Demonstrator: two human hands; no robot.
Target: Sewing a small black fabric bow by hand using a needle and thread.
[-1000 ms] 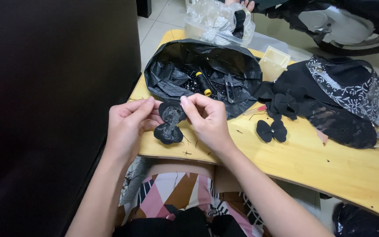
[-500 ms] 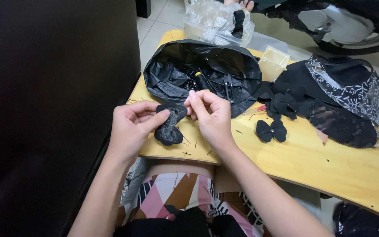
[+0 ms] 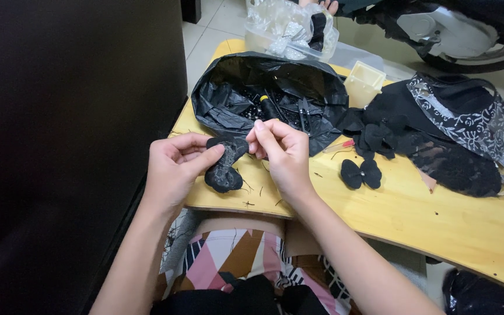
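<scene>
My left hand (image 3: pixel 173 169) pinches a small black lace flower piece (image 3: pixel 224 166) between thumb and fingers, just above the near edge of a yellow wooden table (image 3: pixel 438 221). My right hand (image 3: pixel 281 154) has its fingertips closed at the top of the same piece, as if holding something very thin; I cannot make out what. Behind both hands lies an open black plastic bag (image 3: pixel 263 93) with small dark bits and a yellow-tipped tool inside.
A finished black fabric bow (image 3: pixel 361 173) lies to the right of my hands. Farther right is a heap of black lace cloth (image 3: pixel 438 134) with silver trim. A cream plastic box (image 3: pixel 364 83) and a clear bag (image 3: pixel 290 29) stand at the back. A dark wall fills the left.
My hands have drawn closer together and the lace piece now hangs folded between them; the right hand's fingertips have moved in toward its top.
</scene>
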